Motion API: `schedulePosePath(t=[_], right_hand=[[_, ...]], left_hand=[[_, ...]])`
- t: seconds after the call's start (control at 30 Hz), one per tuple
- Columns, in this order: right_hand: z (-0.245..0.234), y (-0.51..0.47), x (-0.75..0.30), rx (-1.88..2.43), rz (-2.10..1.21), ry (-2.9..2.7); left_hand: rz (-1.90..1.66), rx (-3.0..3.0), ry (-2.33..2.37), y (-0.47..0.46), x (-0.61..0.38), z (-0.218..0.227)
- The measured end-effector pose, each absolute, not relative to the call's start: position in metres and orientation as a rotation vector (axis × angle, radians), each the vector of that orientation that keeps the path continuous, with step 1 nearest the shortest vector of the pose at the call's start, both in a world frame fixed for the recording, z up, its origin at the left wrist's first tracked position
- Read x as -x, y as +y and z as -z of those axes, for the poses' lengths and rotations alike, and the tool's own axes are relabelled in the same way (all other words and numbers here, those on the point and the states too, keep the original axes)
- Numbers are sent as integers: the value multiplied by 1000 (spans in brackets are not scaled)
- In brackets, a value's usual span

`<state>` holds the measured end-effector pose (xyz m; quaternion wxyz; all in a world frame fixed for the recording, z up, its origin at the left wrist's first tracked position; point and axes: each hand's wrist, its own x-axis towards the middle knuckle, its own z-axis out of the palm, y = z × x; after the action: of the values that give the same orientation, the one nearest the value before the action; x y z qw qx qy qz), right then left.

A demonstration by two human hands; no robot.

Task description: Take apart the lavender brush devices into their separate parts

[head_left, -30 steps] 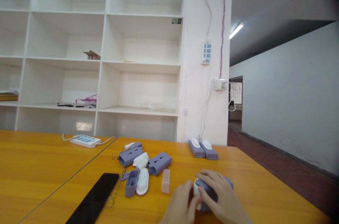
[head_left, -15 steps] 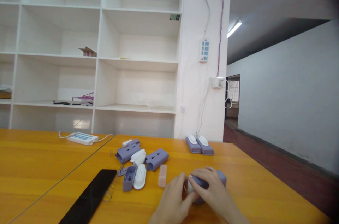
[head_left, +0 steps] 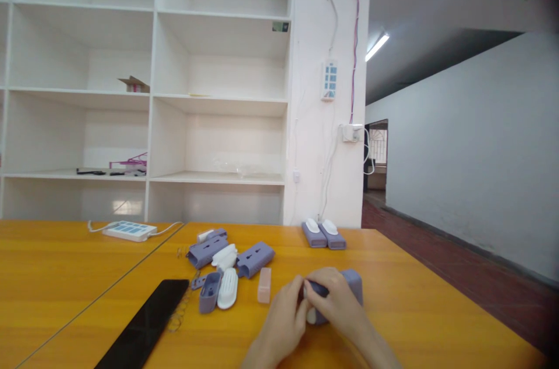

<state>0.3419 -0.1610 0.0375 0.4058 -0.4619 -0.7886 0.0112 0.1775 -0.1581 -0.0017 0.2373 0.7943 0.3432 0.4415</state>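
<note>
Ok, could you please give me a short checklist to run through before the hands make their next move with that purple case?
1. Both hands on the purple case: ok, left hand and right hand grip it.
2. White insert seated: cannot tell, fingers cover most of it.
3. Pink block apart from the hands: ok.
4. Phone apart from the hands: ok, well to the left.
5. Case away from the table edge: ok.
</note>
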Motion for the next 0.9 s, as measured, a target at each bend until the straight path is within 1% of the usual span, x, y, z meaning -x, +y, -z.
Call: schedulePosePath(t=[0.23,0.47,0.63,0.7,0.77,0.9], right_hand=[[-32,-161,-352,1161,9,-1946],[-18,-158,-366,1099,211,-2003],[-15,-157,-363,1138,305,-1980],[-15,-157,-362,1153,318,-1976],[-16,-157,-361,1165,317,-1972],[-15,-157,-361,1165,312,-1969]], left_hand=[[-1205,-2108,961,-158,-172,3],[-1298,-2076,1131,-167,-169,-8],[-1434,-2272,1498,-165,-161,-23],[-1374,-2338,1762,-160,-155,-24],[-1253,-2265,1976,-153,-150,-21],[-1117,-2137,2091,-140,-141,-14]])
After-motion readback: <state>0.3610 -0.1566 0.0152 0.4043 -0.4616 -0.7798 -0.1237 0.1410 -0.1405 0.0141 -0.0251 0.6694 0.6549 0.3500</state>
